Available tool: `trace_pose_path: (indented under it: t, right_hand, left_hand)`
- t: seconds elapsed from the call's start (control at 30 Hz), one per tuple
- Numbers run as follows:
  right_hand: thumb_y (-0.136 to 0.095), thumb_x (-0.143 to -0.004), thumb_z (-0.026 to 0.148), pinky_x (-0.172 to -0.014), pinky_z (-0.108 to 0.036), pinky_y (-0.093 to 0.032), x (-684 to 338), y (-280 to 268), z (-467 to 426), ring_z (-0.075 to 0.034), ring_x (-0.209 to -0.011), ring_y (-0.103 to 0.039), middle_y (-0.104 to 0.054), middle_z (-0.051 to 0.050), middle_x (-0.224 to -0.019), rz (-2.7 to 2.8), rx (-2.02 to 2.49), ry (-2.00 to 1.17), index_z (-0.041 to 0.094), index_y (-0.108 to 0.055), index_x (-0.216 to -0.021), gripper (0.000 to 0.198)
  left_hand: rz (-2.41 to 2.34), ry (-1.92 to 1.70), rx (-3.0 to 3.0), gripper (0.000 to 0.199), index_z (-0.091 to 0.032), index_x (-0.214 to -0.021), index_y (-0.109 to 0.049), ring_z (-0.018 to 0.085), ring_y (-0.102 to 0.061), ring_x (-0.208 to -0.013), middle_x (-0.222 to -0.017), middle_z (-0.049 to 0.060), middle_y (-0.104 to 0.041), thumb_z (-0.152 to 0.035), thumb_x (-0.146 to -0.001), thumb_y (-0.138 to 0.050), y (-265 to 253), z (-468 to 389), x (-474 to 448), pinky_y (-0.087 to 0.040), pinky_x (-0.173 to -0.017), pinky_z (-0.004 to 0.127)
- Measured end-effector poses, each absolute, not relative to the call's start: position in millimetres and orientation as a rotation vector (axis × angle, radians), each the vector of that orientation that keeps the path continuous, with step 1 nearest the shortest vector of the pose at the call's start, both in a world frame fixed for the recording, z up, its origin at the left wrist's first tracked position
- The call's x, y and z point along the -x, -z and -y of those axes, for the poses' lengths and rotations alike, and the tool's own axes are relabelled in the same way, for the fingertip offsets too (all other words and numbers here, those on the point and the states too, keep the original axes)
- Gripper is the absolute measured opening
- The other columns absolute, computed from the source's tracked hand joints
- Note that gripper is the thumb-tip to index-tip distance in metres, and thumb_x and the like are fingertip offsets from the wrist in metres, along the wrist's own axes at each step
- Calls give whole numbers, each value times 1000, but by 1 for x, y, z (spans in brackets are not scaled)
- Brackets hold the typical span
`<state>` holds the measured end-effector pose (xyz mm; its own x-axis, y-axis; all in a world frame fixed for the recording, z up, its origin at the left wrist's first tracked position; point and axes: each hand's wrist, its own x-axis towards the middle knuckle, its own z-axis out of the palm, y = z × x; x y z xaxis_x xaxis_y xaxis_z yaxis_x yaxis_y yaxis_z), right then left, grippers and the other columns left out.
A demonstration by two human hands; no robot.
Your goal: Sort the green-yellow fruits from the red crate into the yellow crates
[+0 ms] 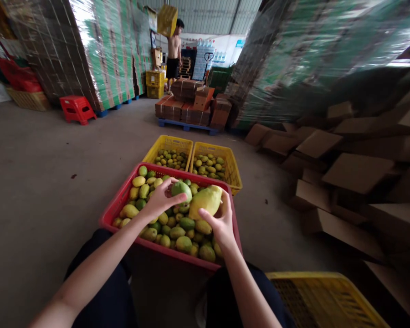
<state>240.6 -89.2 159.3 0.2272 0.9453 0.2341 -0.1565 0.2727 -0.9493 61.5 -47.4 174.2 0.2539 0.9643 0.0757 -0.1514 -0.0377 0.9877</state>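
Now, the background is filled by tall stacks wrapped in glossy, wrinkled film, and a ribbed wall is glimpsed between them. Below, dull grey floor is spread, with brown, sharp-cornered cartons tumbled along the right. Farther back, strapped boxes are borne by a blue pallet, and a raised yellow crate is carried by a person. Close in, a red plastic crate is heaped with mottled fruit; just beyond, two yellow crates are part-filled too. And over that heap, a big yellow fruit, smooth and tapering, is cupped in the right hand, between thumb and fingers! Just to its left, a smaller, rounder green fruit is gripped by the left hand, thumb laid across its near side.
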Motion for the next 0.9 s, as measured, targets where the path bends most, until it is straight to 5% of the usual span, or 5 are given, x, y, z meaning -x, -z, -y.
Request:
trace_pose_path:
  t: [0.1, 0.3, 0.5, 0.67, 0.9]
  right_hand:
    - [-83, -64, 41, -63, -30, -61, -239, -159, 82, -19, -74, -70, -73, 0, -87, 699, 970, -1298, 22, -62, -99, 44]
    - [-64, -87, 31, -44, -21, -58, -239, -162, 70, -13, -51, -67, -74, 0, -67, 228, 979, -1716, 18, -66, -85, 13]
    - [-53, -95, 29, -44, -19, -58, -242, -168, 69, -12, -48, -67, -75, 0, -66, 157, 973, -1730, 17, -66, -86, 20]
    - [-67, -83, 33, -49, -22, -58, -242, -164, 70, -13, -56, -67, -74, 1, -71, 344, 1046, -1668, 19, -66, -85, 14]
    - [-88, -55, 37, -69, -32, -57, -241, -147, 78, -20, -83, -66, -68, -1, -98, 977, 1251, -976, 25, -53, -109, 65]
  left_hand:
    - [-954, -889, -914, 52, -14, -86, -65, 13, -60, -48, -69, 7, -69, -63, -70, -72, -170, 43, -71, -45, -45, 21]
    - [-1037, -675, -702, 52, -13, -71, -67, 9, -57, -42, -57, 8, -67, -62, -84, -58, -167, 40, -85, -44, -40, 15]
    - [-889, -805, -678, 33, -15, -85, -68, 11, -66, -59, -70, 4, -71, -47, -80, -72, -165, 42, -83, -56, -60, 19]
    - [-810, -890, -728, 34, -17, -92, -70, 17, -69, -80, -92, 8, -73, -43, -72, -80, -162, 44, -80, -57, -74, 29]
    - [-813, -1233, -1161, 68, -23, -113, -62, 16, -65, -93, -102, 2, -67, -23, -52, -92, -160, 37, -70, -51, -85, 26]
